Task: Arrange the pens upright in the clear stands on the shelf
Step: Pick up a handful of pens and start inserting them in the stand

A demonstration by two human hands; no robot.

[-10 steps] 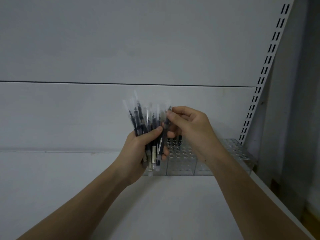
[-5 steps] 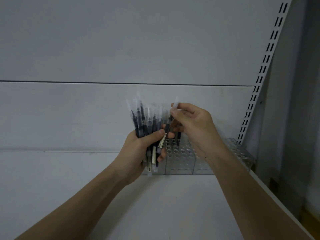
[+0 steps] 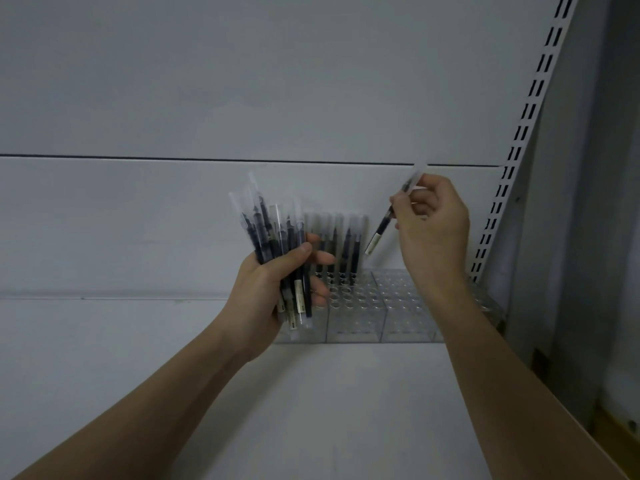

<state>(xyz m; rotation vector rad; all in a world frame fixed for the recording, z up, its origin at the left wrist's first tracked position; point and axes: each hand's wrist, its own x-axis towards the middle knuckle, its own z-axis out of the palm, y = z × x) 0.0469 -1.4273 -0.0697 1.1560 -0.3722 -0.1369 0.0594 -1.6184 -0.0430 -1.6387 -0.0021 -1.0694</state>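
The right hand (image 3: 431, 230) pinches a single pen (image 3: 391, 214) between thumb and fingertips, near the pen's upper part. The pen slants, its clear capped end up and to the right above the fingers, its labelled end down and to the left, in the air above the stands (image 3: 381, 306) and touching none of them.

The left hand (image 3: 273, 285) grips a bundle of pens (image 3: 273, 244), thumb across the front and fingers curled round the back. The bundle fans out roughly upright (caps up, labelled ends poking out below the palm), and it sits in front of the leftmost part of the stands, hiding some of it.

Between the two hands, a row of pens (image 3: 341, 247) stands upright in the back holes of the stands, dark barrels with clear caps on top. How many are in the row is hard to tell, since the left fingers cover part of it.

The stands are clear blocks with grids of round holes, set side by side on the white shelf (image 3: 311, 410) against the back panel (image 3: 173, 220). A slotted upright (image 3: 519, 133) runs up at the right.
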